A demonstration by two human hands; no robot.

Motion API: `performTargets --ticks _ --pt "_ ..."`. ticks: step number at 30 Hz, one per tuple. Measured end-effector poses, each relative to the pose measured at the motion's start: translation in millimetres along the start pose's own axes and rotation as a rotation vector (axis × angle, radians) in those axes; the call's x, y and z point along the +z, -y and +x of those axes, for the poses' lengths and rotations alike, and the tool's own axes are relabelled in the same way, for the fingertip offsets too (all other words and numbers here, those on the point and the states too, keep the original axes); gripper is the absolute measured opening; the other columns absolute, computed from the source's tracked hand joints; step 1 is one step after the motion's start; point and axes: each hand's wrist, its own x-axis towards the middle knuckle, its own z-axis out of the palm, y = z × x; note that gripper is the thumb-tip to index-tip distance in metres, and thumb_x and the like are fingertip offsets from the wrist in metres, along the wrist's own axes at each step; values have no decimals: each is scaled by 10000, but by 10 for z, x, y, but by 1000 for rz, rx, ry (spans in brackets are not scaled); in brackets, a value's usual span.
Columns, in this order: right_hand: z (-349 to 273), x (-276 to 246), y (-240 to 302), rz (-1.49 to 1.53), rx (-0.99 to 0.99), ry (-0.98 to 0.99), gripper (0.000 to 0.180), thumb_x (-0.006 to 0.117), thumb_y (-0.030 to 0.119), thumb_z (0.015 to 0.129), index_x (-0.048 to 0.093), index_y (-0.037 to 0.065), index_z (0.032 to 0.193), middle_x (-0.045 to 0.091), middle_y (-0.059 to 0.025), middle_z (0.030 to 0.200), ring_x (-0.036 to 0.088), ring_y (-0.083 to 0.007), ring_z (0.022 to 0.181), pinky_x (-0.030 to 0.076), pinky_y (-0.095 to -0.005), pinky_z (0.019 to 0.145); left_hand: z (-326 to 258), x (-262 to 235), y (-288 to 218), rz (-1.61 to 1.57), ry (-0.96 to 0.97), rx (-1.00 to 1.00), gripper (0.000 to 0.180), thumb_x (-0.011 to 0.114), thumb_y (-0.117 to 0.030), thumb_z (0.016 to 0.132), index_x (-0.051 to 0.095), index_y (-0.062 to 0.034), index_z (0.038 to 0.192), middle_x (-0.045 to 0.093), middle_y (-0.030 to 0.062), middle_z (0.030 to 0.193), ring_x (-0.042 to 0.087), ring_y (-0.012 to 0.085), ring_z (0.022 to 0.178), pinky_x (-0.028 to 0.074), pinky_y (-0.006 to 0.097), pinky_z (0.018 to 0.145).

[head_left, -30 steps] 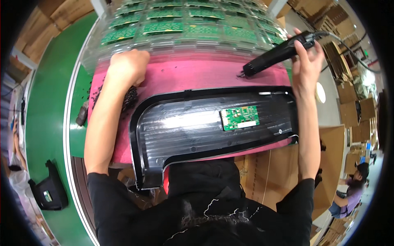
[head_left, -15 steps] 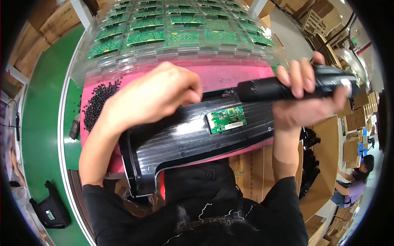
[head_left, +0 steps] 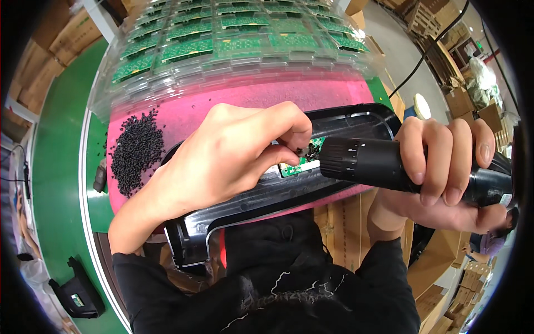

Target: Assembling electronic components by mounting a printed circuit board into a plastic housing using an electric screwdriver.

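My right hand (head_left: 439, 167) is wrapped round a black electric screwdriver (head_left: 370, 162), held nearly level with its front end pointing left. My left hand (head_left: 239, 147) is closed in a pinch, with small black screws (head_left: 311, 150) at its fingertips, right by the screwdriver's front end. Beneath both hands lies a long, glossy black plastic housing (head_left: 261, 197) with a raised rim. A small green circuit board (head_left: 290, 170) sits inside it, partly hidden by the hand and the tool. The screwdriver's bit cannot be made out among the screws.
A heap of black screws (head_left: 133, 153) lies on the pink mat (head_left: 194, 96) at left. Clear stacked trays of green boards (head_left: 239, 47) stand behind. A cable (head_left: 428, 53) hangs at right. Another black housing (head_left: 78, 289) rests at lower left. Cardboard boxes (head_left: 345, 234) are below right.
The screwdriver has come lower and nearer, its front end now over the circuit board. My left hand has moved right to meet it, and screws now show at its fingertips.
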Motion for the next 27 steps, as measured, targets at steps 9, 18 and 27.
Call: performTargets --ticks 9,18,27 --pt "-37 -45 -89 -105 47 110 507 750 463 781 506 106 1047 542 44 651 517 -83 499 447 -269 566 -72 140 15 352 1 149 322 711 56 659 655 27 974 671 138 809 682 287 699 545 345 582" --pt "-108 -305 -78 -331 140 111 670 655 656 811 486 81 1111 533 34 684 483 -87 500 409 -277 546 -5 72 57 459 -89 51 142 682 51 762 618 -3 878 638 115 754 664 267 670 503 339 567" --pt "-71 -666 -271 -497 322 -139 546 502 588 918 520 46 987 497 -28 627 409 -121 503 348 -285 548 -40 144 309 294 390 -126 115 697 -61 816 642 -15 906 671 110 859 646 327 802 516 412 684"
